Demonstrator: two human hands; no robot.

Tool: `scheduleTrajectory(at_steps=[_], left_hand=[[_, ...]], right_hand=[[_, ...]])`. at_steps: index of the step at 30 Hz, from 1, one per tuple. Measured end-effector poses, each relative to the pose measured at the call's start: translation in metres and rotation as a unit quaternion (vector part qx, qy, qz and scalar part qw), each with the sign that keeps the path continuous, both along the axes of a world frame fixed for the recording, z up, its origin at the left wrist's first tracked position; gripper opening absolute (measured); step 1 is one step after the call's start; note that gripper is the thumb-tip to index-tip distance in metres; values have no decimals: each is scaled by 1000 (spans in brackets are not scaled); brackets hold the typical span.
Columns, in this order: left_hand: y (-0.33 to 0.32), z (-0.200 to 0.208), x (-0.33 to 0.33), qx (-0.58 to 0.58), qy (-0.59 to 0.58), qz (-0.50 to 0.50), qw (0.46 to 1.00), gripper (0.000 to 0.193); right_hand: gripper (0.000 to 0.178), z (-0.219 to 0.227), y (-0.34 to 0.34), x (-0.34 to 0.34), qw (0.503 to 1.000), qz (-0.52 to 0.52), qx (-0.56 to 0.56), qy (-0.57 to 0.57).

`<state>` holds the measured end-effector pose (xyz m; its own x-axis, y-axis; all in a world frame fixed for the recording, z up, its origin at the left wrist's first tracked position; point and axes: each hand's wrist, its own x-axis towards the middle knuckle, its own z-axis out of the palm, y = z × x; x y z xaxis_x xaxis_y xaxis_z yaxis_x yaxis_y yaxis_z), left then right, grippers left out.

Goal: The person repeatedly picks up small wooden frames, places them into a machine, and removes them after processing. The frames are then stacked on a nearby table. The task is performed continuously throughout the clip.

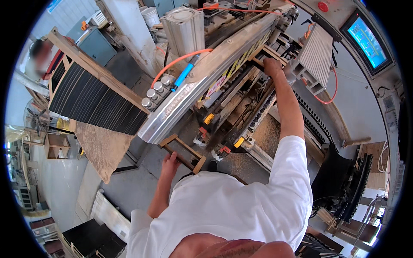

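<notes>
My left hand (171, 162) is low in front of me, its fingers closed round the side of a small rectangular wooden frame (189, 148). That frame has pale strips and one darker side, and hangs tilted beside the machine's near end. My right arm stretches far forward over the machine bed. At its end my right hand (272, 67) is closed at another wooden frame (275, 54), which lies between the long beam and the ribbed metal block. The hand itself hides part of that grip.
A long metal beam (215, 73) with an orange air hose (174, 64) crosses above the bed. Yellow-and-red clamps (238, 142) jut from the near end. Black panels (94, 92) stack at left; a lit screen (367, 41) hangs at right. Another person (38, 60) stands far left.
</notes>
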<state>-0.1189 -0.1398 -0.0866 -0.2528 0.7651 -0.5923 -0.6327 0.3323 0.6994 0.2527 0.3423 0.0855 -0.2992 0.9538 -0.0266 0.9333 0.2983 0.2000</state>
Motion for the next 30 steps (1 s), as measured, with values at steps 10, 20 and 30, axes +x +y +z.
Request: scheduleTrajectory(at_steps=[10,20,30], left_hand=[[23,-16,20,-16,-12,-46,999,26],[87,13,32,-4,59,-154,986,21],[20,6,35,-64,72,-55,994,21]], right_hand=[[15,-69,22,12,998,-26,42,37],[23,-163,146,77,530,122,95,834],[24,-48,19,-17,985,-35,66,155]])
